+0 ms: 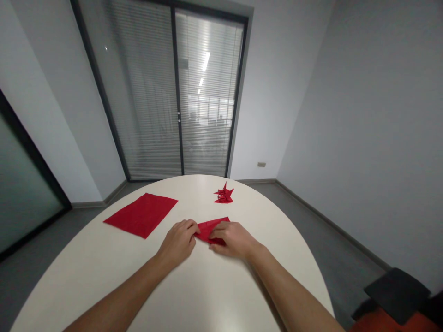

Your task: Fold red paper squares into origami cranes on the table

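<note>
A partly folded piece of red paper [206, 228] lies on the white table between my two hands. Its left tip is pinched under the curled fingers of my left hand [178, 240]. Over the paper's right side bends my right hand [231, 239], its fingers on the paper and its thumb at the near edge. The exact fold beneath the right fingers is hidden.
Flat red paper [141, 215] rests at the left of the round white table [194, 295]. Small red origami figures with pointed tips [224, 195] stand near the far edge. A dark chair with an orange part [398, 295] is at the lower right, off the table.
</note>
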The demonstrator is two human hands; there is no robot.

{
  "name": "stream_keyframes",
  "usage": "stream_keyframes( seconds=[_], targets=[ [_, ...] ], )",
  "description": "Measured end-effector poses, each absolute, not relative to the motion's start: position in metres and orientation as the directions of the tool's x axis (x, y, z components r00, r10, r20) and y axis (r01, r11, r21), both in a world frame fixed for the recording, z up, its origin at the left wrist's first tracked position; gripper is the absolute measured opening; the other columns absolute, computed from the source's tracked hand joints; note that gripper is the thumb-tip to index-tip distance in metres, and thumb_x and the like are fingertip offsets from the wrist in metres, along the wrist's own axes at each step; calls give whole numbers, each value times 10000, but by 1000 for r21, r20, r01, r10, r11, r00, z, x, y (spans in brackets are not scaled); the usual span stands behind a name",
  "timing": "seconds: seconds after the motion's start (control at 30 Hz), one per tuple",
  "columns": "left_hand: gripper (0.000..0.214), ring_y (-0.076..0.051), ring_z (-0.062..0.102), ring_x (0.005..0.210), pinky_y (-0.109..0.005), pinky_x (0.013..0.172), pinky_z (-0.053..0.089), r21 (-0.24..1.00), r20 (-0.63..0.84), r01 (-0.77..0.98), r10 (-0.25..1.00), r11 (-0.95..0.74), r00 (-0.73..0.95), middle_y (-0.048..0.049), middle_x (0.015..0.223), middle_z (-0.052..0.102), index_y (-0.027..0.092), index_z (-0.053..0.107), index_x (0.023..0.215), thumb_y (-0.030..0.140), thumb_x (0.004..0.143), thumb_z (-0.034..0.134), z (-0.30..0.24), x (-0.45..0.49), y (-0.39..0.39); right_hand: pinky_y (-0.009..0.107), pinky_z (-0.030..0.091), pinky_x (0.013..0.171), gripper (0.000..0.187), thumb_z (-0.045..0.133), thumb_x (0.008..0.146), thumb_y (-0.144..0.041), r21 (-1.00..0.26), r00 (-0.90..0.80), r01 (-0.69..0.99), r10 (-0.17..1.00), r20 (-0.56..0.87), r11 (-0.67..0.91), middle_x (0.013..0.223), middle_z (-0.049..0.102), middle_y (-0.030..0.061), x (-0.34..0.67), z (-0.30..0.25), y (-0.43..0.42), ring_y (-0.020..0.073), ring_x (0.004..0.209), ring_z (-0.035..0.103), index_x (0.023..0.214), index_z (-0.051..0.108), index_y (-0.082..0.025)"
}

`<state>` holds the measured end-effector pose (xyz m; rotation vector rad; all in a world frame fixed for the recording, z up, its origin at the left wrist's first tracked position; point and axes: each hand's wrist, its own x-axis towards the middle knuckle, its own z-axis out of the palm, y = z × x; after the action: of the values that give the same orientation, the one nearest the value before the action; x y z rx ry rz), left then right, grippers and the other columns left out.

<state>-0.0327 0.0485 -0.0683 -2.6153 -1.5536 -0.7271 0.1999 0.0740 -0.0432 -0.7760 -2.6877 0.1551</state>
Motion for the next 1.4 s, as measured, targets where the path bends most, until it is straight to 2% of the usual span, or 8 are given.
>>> stream_keyframes(
  seconds=[0.1,0.27,0.53,0.8,1.0,1.13,1.3,1.4],
  targets=[
    [212,-238,602,953,-387,863,469,230,386,847,844,-480,374,-62,994,664,198,637,928,68,835,498,-66,-29,45,304,473,787,265,648,882,-432,-204,-814,468,509,279,860,973,742,63,197,-40,69,218,877,663,985,748,-210],
    [245,-262,611,1062,-409,927,487,248,388,849,851,-467,355,-101,1134,684,182,640,1123,227,909,528,-70,-27,44,283,474,809,153,596,898,-250,-295,-802,442,521,293,847,946,724,42,189,-40,65,189,872,638,960,734,-229],
    [465,-290,451,1392,-522,1172,301,183,324,870,863,-458,387,-170,1504,481,131,552,1374,303,948,477,-86,-30,47,397,431,1051,422,675,858,-317,-396,-752,476,597,279,785,1296,628,127,193,-52,71,273,1199,558,1264,655,-202],
    [512,-323,382,1438,-577,1177,252,155,282,894,886,-421,369,-183,1517,450,129,498,1432,372,992,400,-92,-25,42,464,391,1090,500,570,942,-396,-381,-739,528,632,235,759,1424,548,146,196,-55,75,305,1294,492,1406,562,-212],
    [570,-339,380,1437,-610,1189,169,113,273,945,924,-306,267,-204,1529,418,114,486,1438,446,982,409,-92,-26,46,568,254,1170,819,649,834,-612,-436,-769,558,638,49,706,1590,341,142,205,-59,79,393,1467,261,1520,406,-238],
    [612,-384,371,1433,-636,1177,155,117,330,976,934,-181,134,-246,1499,446,83,517,1405,479,940,474,-92,-29,50,603,187,1188,883,595,834,-697,-456,-758,588,651,-22,668,1625,255,120,203,-58,75,395,1510,115,1554,324,-265],
    [539,-270,381,1444,-529,1197,240,194,339,893,882,-407,328,-154,1540,429,155,459,1462,343,957,468,-91,-31,51,630,140,1192,922,518,867,-730,-476,-732,619,678,-63,625,1647,147,123,196,-56,69,394,1516,22,1588,191,-258],
    [484,-255,421,1421,-547,1190,251,227,282,865,881,-447,381,-123,1508,485,201,498,1436,341,976,446,-89,-30,49,623,114,1199,947,482,865,-759,-468,-716,646,691,-99,603,1653,92,114,193,-55,67,384,1515,-19,1594,126,-270]
  ],
)
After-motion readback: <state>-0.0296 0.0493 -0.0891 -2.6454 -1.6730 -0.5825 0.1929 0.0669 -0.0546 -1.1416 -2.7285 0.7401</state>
